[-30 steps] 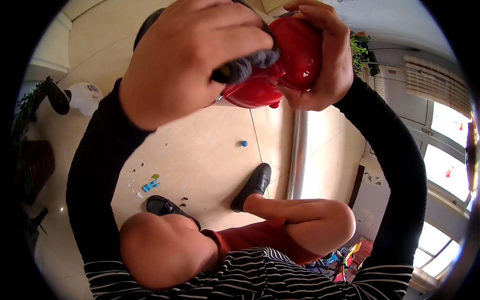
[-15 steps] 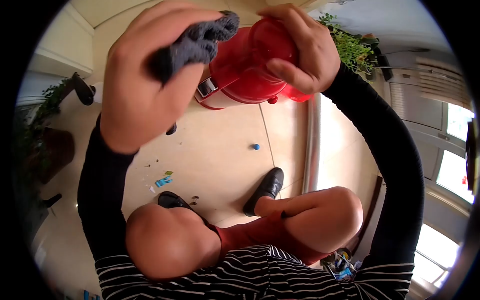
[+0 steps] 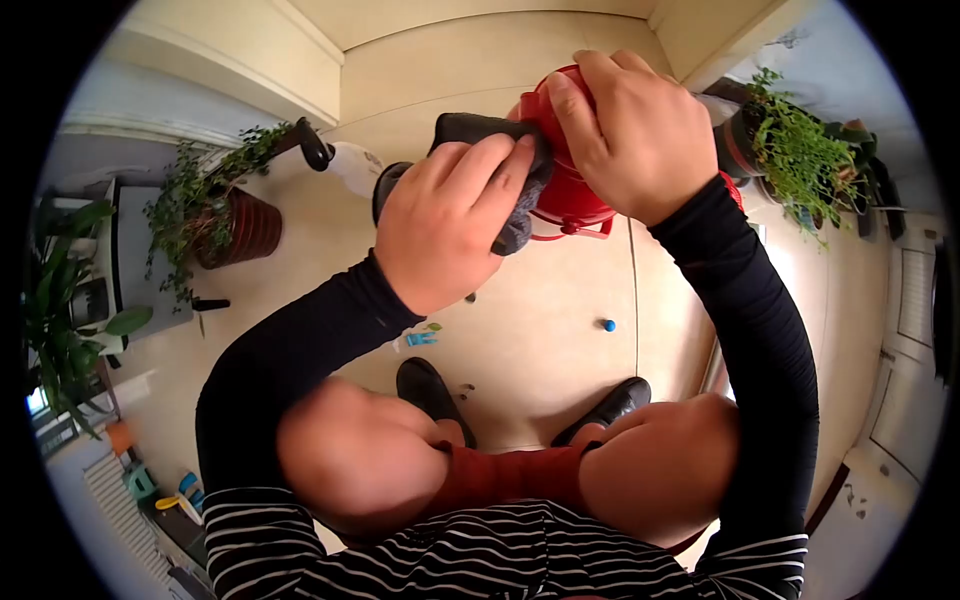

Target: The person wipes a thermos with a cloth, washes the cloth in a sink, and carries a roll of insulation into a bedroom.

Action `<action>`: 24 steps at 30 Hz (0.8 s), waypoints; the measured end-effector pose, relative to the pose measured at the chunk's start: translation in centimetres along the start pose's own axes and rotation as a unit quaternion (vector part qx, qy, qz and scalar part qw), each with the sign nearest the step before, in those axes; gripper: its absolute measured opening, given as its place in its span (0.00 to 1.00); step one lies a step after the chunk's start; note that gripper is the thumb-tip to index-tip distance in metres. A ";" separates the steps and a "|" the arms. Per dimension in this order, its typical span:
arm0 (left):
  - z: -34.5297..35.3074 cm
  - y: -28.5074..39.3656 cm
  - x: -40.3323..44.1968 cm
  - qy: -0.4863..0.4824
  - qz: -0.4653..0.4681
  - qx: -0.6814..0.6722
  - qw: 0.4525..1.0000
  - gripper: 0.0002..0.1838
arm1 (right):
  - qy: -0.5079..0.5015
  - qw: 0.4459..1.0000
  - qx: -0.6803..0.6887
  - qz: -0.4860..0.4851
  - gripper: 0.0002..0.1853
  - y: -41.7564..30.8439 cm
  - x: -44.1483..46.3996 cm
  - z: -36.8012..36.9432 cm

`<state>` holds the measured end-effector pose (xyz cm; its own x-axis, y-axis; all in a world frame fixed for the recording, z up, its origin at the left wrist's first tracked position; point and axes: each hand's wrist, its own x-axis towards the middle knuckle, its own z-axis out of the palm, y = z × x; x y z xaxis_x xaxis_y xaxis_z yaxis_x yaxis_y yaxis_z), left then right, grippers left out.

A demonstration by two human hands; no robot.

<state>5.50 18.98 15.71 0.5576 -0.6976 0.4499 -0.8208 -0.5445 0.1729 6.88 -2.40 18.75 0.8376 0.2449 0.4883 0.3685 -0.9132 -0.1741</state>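
Note:
A red rounded canister (image 3: pixel 572 190) stands on the tiled floor in front of me, partly hidden by my hands. My right hand (image 3: pixel 640 135) is closed over its top edge, with the fingers curled round the far side. My left hand (image 3: pixel 450 215) grips a dark grey cloth (image 3: pixel 520 205), its fingers bent over the fabric. That cloth lies against the canister's left side. Black material (image 3: pixel 480 127) shows just beyond the left fingers; whether it belongs to the cloth, I cannot tell.
A blue cap-like piece (image 3: pixel 609 325) and a light-blue clip (image 3: pixel 421 339) lie on the floor near my shoes (image 3: pixel 435 395). Potted plants stand at left (image 3: pixel 240 228) and right (image 3: pixel 745 145). A white spray bottle (image 3: pixel 355 168) with a black top is left of my hands.
My view has shifted, showing more of the room at left. My left hand has turned and come down with the cloth to the canister's side. My right hand stays on the canister.

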 end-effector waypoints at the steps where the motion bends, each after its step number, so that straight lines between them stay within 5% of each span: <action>1: 0.1 0.0 0.1 0.003 0.002 0.016 1.000 0.35 | 0.000 0.999 0.007 -0.035 0.16 0.1 -0.1 -0.3; 5: 0.3 -0.5 0.7 0.015 0.016 0.090 0.996 0.34 | -0.002 0.998 0.011 -0.069 0.16 0.3 -0.1 -0.4; 8: 0.4 -1.1 0.9 0.022 0.025 0.127 0.991 0.33 | -0.038 0.998 0.013 0.037 0.16 0.0 0.1 -0.4; 14: -0.9 -1.3 1.5 -0.008 0.017 -0.059 0.998 0.28 | -0.012 0.998 0.021 -0.066 0.15 0.0 0.1 -0.9; 17: -1.6 -0.6 1.0 -0.045 0.090 -0.088 0.991 0.30 | 0.001 0.996 0.040 -0.083 0.14 0.3 0.1 -0.7; 20: -1.6 -1.2 0.7 0.001 0.041 -0.054 0.998 0.31 | -0.005 0.995 0.058 -0.078 0.14 0.3 0.1 -0.5; 24: -1.1 -1.8 1.4 0.029 0.019 -0.013 0.999 0.30 | -0.052 0.997 0.028 0.042 0.14 -0.3 0.3 -0.4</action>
<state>7.66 19.49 16.99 0.5185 -0.6888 0.5067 -0.8446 -0.5052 0.1775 6.88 -2.20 19.28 0.9027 0.2025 0.3796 0.3141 -0.9131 -0.2600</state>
